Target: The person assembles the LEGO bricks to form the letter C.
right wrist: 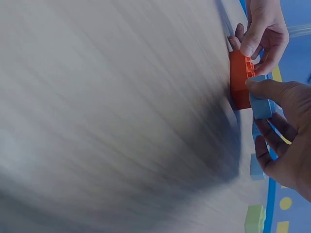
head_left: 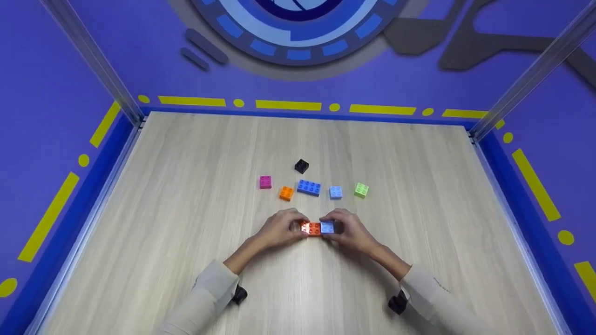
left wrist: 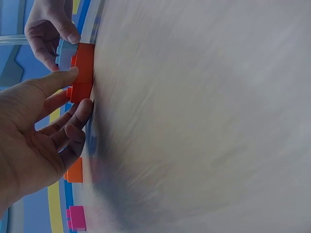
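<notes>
Beige fabric sleeves (head_left: 205, 298) enter at seven and five o'clock. Toward six o'clock of the wood-grain surface (head_left: 298, 288), fingers of the left hand (head_left: 281, 228) pinch a rectangular orange-red plastic brick (head_left: 314, 229); the right hand (head_left: 352, 231) grips a square light-blue plastic brick (head_left: 327, 227) atop its three-o'clock end. Six variously coloured plastic bricks (head_left: 309, 187) lie beyond.

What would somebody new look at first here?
Probably the bright orange-red brick, held in the left hand low in the head view's middle, and the light blue brick at its right end, pinched by the right hand. Next, perhaps, the big round design on the back wall.
</notes>
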`<state>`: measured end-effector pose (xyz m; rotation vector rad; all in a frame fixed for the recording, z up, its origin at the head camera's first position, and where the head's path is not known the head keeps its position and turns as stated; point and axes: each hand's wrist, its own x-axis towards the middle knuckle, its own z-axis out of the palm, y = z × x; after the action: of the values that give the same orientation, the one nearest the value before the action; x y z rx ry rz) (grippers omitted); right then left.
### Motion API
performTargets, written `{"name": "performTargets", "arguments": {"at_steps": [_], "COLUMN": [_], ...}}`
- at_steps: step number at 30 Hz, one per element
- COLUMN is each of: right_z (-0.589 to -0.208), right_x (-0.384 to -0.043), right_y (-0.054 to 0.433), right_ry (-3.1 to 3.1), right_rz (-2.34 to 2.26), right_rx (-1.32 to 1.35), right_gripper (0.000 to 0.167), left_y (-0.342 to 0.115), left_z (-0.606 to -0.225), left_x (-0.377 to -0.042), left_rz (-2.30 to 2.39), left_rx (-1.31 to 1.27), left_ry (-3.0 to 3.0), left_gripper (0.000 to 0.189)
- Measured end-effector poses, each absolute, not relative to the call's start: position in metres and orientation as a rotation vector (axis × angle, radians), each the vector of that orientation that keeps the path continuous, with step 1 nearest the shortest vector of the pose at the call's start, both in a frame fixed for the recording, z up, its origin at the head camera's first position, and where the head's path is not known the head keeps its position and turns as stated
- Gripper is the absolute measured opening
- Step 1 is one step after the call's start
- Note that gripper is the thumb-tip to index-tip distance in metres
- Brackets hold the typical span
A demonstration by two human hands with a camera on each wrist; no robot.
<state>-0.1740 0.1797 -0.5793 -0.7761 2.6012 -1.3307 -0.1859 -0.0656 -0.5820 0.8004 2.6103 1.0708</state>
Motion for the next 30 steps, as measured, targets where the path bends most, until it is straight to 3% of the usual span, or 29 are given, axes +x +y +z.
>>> {"name": "performTargets", "arguments": {"at_steps": [16,30], "right_z": [-0.575,-0.582], "right_x": [-0.176,-0.177], "right_y": [0.175,0.177], "right_ry": [2.585,2.591], "right_rz": [-1.246,-1.223], "right_rx": [-0.596,-0.617], "right_gripper": [0.035,0.037], "left_y": [-0.063,-0.066], "left_z": [-0.581,-0.568], "left_x": [-0.184,-0.199], "left_rz": [1.023,0.949], "left_rx": [0.807,0.848], "left_ry": [2.644,2.564], "left_gripper": [0.031,0.03]}}
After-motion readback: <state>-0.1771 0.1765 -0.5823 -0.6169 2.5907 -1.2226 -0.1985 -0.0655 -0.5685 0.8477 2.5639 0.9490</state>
